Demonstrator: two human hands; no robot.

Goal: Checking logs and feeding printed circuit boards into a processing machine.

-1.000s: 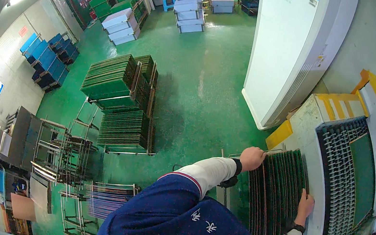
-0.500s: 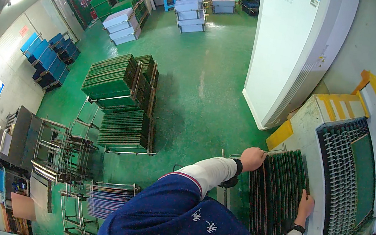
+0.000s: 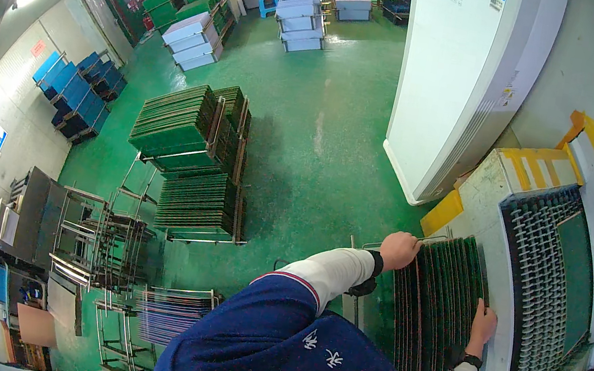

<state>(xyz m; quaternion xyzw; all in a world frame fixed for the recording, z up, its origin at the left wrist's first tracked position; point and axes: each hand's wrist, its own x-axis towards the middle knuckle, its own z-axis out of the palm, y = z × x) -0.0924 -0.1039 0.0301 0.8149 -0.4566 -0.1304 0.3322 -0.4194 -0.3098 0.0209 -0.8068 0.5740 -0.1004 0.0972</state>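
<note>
- Head view shows a row of thin green panels [image 3: 438, 322] in front of the person, at the lower right, just beside the pale side of a roller conveyor [image 3: 536, 321].
- These panels are flat and dark green, with narrow reddish-brown edges; they stand on edge, close together, with thin dark gaps between them.
- Each visible edge is long and runs from the far side toward the person, bending slightly as it comes nearer; the row itself extends from left to right.
- Left hand [image 3: 399, 251] is curled and narrow at the far left corner of the row, beside a thin metal rail [image 3: 433, 238]; I cannot tell what is inside its fingers.
- Right hand [image 3: 482, 326] is at the right side of the row, its fingertips at the outermost edges; whether it grips a panel, I cannot tell.
- On the conveyor's grey rollers lies a single green panel [image 3: 577, 266], its long axis also running from far to near.
- Farther left, two tiers of similar green panels [image 3: 176, 121] stand in a metal rack on the green floor [image 3: 315, 165], well apart from both hands.
</note>
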